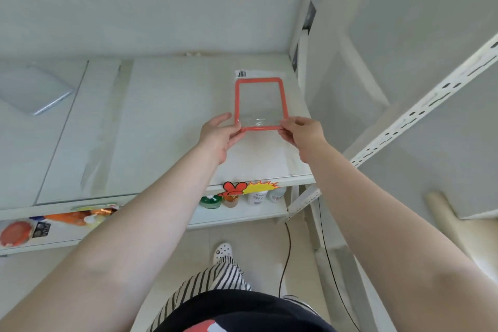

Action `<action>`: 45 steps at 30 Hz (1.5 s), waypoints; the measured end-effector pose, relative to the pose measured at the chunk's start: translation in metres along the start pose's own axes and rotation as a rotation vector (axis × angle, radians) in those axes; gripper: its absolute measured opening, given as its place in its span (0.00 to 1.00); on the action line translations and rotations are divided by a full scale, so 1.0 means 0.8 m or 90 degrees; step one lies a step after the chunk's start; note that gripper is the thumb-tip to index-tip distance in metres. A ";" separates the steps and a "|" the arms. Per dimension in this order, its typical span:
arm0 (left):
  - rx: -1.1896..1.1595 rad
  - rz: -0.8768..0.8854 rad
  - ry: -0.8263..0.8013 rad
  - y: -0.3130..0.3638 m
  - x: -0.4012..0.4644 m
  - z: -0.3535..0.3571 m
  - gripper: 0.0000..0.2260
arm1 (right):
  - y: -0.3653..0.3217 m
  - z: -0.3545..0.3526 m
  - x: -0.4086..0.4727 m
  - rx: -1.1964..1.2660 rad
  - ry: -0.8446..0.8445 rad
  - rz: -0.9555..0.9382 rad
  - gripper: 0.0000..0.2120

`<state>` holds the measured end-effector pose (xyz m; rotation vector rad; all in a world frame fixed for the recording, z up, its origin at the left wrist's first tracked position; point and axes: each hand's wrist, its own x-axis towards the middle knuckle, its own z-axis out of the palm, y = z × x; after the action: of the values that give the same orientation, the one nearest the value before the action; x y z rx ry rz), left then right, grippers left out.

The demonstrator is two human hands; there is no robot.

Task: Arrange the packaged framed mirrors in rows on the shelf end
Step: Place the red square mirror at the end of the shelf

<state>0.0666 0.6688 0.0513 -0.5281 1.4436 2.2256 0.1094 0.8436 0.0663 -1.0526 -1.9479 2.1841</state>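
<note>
Packaged orange-framed rectangular mirror [260, 104] in its clear plastic wrap lies flat on the white top shelf [167, 127], near the shelf's right end, with a barcode label at its far edge. Nearest me, the person's striped trouser leg and white perforated clog [223, 250] stand on the pale floor, a black cable trailing beside them. Both bare forearms reach up and forward. Their left hand [219, 135] pinches the near left corner of the frame, thumb on top and fingers curled beneath; their right hand [303, 133] pinches the near right corner the same way. Below the shelf edge, a red-and-yellow sticker [249, 188] sits above small bottles [242, 199] on the lower shelf
</note>
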 end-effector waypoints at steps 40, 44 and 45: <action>0.549 0.275 0.111 -0.031 0.232 0.072 0.17 | 0.026 0.000 0.269 -0.265 0.146 -0.175 0.10; 0.559 0.279 0.112 -0.031 0.229 0.073 0.17 | 0.026 -0.001 0.270 -0.277 0.141 -0.174 0.10; 0.560 0.274 0.113 -0.031 0.229 0.072 0.17 | 0.026 -0.001 0.271 -0.280 0.141 -0.172 0.11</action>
<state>-0.0774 0.7584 -0.0428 -0.1120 2.5863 1.5574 -0.0488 0.9366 -0.0512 -0.9485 -2.3517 1.4746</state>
